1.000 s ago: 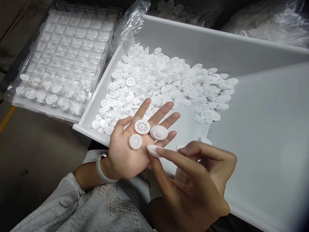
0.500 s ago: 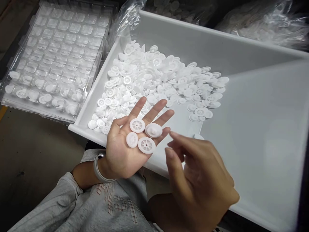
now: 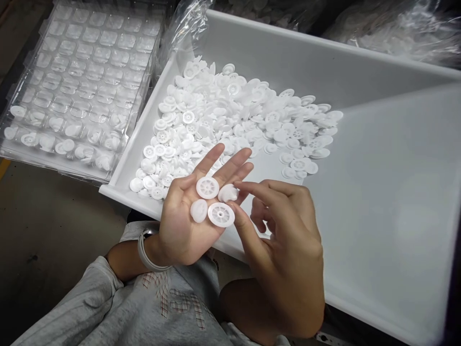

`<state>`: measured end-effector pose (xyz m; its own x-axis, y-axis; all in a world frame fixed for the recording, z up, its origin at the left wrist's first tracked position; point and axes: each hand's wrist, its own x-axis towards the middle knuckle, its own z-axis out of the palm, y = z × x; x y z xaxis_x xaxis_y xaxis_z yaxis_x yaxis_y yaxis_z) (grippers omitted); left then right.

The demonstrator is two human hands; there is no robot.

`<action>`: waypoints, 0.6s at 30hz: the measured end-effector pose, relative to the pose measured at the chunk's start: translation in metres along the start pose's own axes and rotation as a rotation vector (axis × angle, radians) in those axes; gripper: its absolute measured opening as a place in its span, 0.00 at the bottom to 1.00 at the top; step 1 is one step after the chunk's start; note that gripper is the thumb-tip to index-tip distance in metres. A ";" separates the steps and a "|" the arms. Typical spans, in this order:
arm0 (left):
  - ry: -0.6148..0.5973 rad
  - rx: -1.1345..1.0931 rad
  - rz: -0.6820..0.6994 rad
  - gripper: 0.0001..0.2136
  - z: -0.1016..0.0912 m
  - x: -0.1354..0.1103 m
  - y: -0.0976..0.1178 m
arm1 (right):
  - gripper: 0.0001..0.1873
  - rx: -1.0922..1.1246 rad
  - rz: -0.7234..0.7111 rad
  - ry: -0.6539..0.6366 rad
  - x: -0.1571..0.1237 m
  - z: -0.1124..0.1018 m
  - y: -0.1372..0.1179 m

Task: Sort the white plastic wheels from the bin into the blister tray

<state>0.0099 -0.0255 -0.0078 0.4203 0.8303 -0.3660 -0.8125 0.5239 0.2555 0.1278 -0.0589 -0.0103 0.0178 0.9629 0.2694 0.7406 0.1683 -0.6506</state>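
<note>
My left hand (image 3: 190,221) is palm up with its fingers spread, carrying several white plastic gears. A spoked gear (image 3: 207,187) lies near the base of the fingers, with a larger spoked gear (image 3: 221,215) below it to the right. Closer to the thumb rests a small toothed gear (image 3: 199,211). My right hand (image 3: 284,240) has its thumb and index finger closed at the edge of a tilted gear (image 3: 227,193) over the left fingers. Whether that gear still touches the left hand, I cannot tell.
Beneath both hands is a large white bin (image 3: 389,192) with a heap of white gears (image 3: 230,115) at its left. Stacked clear blister trays (image 3: 82,86) stand left of it, the nearest pockets holding white parts. Clear plastic bags (image 3: 399,33) lie behind the bin.
My right hand has moved left to the left palm and pinched the gear on its right side, which is now tilted. The left hand has barely moved.
</note>
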 end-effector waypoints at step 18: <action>0.001 -0.068 -0.089 0.22 0.000 -0.003 0.003 | 0.17 -0.124 -0.226 0.100 0.000 -0.007 0.001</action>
<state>0.0066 -0.0261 -0.0059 0.4917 0.7807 -0.3857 -0.7974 0.5816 0.1607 0.1331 -0.0606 -0.0056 -0.0952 0.8771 0.4707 0.8099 0.3432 -0.4757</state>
